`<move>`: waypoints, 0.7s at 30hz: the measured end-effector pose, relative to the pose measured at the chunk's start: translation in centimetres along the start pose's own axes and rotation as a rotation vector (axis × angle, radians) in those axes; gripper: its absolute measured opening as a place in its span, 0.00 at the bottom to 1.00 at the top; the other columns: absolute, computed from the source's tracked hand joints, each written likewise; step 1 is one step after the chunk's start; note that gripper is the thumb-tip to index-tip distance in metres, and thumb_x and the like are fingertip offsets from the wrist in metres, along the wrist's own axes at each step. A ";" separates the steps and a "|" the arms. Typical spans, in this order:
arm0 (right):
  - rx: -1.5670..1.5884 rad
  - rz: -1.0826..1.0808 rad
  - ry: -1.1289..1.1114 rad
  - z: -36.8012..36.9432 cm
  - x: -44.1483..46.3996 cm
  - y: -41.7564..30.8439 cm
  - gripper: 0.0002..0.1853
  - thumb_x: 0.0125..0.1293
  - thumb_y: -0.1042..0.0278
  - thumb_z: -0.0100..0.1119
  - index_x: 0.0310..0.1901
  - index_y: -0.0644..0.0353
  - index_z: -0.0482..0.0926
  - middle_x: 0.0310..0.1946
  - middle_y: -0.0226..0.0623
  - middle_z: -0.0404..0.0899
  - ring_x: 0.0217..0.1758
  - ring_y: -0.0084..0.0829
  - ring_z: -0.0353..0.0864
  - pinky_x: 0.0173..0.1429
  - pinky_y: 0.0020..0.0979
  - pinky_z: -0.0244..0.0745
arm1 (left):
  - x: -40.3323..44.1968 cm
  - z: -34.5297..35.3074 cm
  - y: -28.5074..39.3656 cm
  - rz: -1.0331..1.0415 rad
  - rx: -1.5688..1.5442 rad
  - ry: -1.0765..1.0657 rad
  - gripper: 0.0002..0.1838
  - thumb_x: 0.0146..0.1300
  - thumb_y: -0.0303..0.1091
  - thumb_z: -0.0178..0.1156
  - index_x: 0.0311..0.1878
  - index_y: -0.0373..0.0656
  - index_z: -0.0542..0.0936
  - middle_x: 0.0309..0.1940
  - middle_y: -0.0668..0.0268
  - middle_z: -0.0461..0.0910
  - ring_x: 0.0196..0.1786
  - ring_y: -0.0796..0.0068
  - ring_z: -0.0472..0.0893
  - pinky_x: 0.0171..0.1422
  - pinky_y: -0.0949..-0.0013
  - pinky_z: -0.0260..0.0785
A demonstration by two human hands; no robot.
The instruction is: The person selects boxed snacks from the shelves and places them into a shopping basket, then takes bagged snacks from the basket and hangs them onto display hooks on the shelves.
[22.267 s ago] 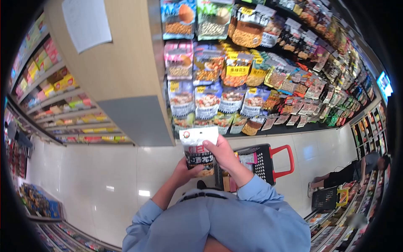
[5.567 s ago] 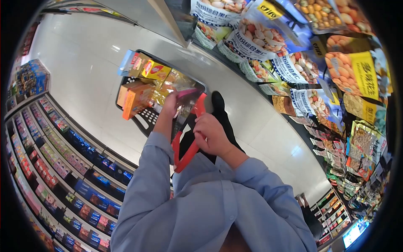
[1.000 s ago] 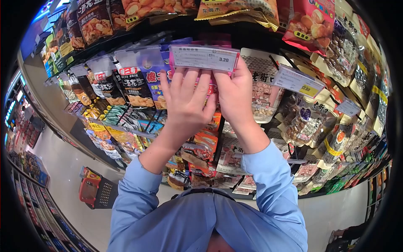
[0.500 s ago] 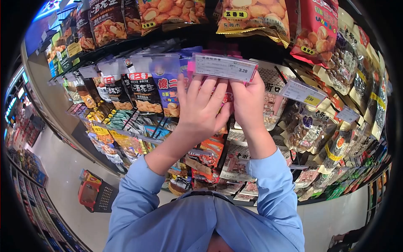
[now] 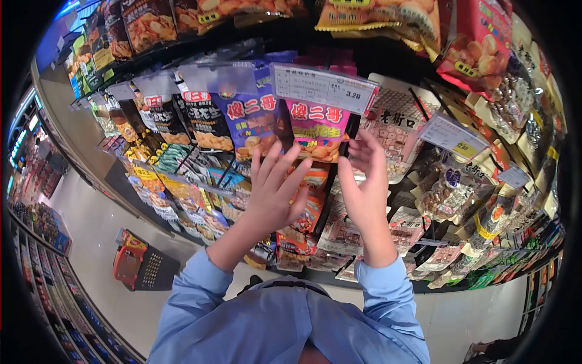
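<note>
A pink snack bag (image 5: 317, 124) hangs on the rack beneath a white price tag (image 5: 324, 88) that reads 3.20. Below and left of that bag is my left hand (image 5: 276, 185), fingers spread and holding nothing. My right hand (image 5: 365, 176) is just right of the bag's lower edge, empty, with thumb and fingers apart. A purple snack bag (image 5: 251, 118) hangs left of the pink one, above my left fingertips. Behind my right fingers is a pale patterned package (image 5: 397, 130).
Black peanut bags (image 5: 206, 124) hang further left. Another price tag (image 5: 454, 136) sticks out at the right. Large snack bags (image 5: 382, 21) overhang from the upper row. On the floor at lower left stands a red and black shopping basket (image 5: 130, 264).
Both hands have come away from the price tag and moved down toward me, the fingers spreading. The pink bag, largely covered before, now shows between them.
</note>
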State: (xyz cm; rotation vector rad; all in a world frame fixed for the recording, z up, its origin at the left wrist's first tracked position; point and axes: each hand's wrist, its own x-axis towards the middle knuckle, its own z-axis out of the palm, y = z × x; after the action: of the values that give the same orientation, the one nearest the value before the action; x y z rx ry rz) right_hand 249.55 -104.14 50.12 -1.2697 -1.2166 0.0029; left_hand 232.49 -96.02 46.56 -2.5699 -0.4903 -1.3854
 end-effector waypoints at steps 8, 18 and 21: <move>0.306 0.296 -0.774 -0.3 -10.8 3.3 0.14 0.67 0.70 0.61 0.53 0.62 0.76 0.36 0.36 0.83 0.37 0.29 0.84 0.42 0.28 0.77 | -18.8 -0.7 2.8 -0.423 -0.483 -0.387 0.20 0.55 0.22 0.60 0.53 0.39 0.77 0.42 0.54 0.81 0.45 0.55 0.82 0.47 0.59 0.74; -0.135 0.315 -1.492 8.2 -25.8 8.3 0.21 0.68 0.56 0.61 0.56 0.61 0.74 0.39 0.42 0.84 0.42 0.39 0.84 0.44 0.38 0.76 | -65.0 -10.6 -1.7 -1.639 0.040 -1.497 0.27 0.59 0.44 0.60 0.60 0.39 0.77 0.61 0.49 0.76 0.65 0.51 0.75 0.66 0.55 0.69; -0.135 0.369 -1.625 12.0 -27.8 5.6 0.22 0.67 0.55 0.62 0.57 0.61 0.74 0.40 0.43 0.85 0.43 0.41 0.84 0.45 0.39 0.77 | -73.4 -19.2 -1.3 -1.788 0.053 -1.502 0.27 0.61 0.47 0.57 0.59 0.41 0.78 0.62 0.50 0.76 0.65 0.52 0.75 0.68 0.54 0.68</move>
State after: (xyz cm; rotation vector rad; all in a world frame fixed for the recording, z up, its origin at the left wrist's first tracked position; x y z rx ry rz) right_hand 232.65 -110.01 25.07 -1.5532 -2.2670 1.4815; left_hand 179.60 -115.53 -4.29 -2.0899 -3.0987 1.1297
